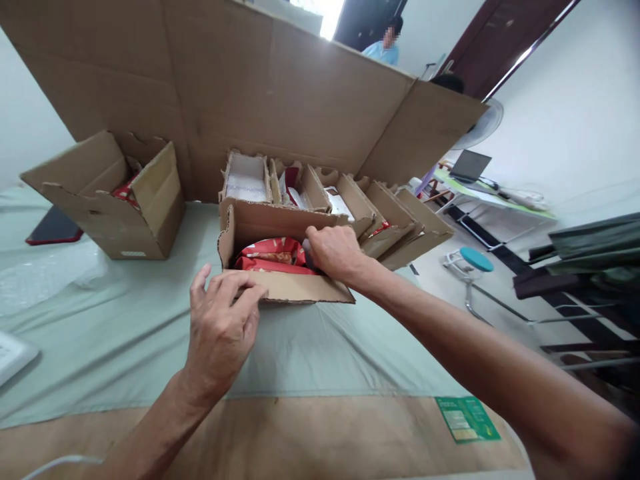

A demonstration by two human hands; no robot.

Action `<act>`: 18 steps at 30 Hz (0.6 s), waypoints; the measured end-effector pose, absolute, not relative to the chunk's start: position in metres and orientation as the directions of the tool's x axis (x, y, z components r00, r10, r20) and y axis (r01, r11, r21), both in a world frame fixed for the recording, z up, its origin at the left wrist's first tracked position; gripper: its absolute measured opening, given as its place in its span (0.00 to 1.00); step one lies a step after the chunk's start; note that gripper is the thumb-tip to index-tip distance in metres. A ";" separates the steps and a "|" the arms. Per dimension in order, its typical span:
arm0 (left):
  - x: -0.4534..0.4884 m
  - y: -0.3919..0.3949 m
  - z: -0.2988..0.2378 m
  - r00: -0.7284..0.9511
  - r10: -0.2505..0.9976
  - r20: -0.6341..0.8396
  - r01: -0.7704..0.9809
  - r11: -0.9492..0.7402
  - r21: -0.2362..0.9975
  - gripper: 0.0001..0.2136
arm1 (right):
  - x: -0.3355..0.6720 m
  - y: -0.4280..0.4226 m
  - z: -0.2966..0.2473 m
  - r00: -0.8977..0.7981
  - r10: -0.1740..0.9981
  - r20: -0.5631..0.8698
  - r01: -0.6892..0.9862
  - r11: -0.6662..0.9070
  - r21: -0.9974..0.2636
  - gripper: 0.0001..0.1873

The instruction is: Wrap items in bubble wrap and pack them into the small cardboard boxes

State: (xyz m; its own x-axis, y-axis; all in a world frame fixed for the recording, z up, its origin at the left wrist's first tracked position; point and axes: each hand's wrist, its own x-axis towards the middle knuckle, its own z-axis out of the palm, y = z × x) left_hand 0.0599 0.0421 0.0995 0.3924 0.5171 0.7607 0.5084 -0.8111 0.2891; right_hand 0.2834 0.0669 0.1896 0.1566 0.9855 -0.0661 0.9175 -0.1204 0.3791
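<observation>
In front of me a long open cardboard box (300, 287) holds red printed plastic packages (275, 257). My left hand (223, 320) lies against the near left corner of this box, its fingers apart over the front wall. My right hand (335, 252) reaches into the box's right end with its fingers curled closed. Beside those fingers a bit of something dark grey (309, 253) shows; its kind is hidden by the hand and the red packages.
Behind the box stands a row of narrow cardboard boxes (395, 223) with goods inside. A larger open box (137, 233) is at left, near a dark tablet-like thing (54, 225) and bubble wrap (50, 280). A tall cardboard panel (280, 87) backs the table. A person (385, 50) is beyond.
</observation>
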 end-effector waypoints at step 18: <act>0.049 0.040 0.098 0.058 0.846 0.530 0.275 -0.524 0.806 0.37 | 0.326 -0.040 0.229 0.323 0.862 0.390 0.945 -0.313 -0.089 0.14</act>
State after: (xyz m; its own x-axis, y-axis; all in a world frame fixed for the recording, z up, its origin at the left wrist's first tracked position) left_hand 0.0486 0.0404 0.0978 0.0577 0.8460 0.5301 0.2752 -0.5239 0.8061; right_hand 0.3260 -0.0403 0.2292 0.3226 0.8623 0.3903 0.9454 -0.3133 -0.0893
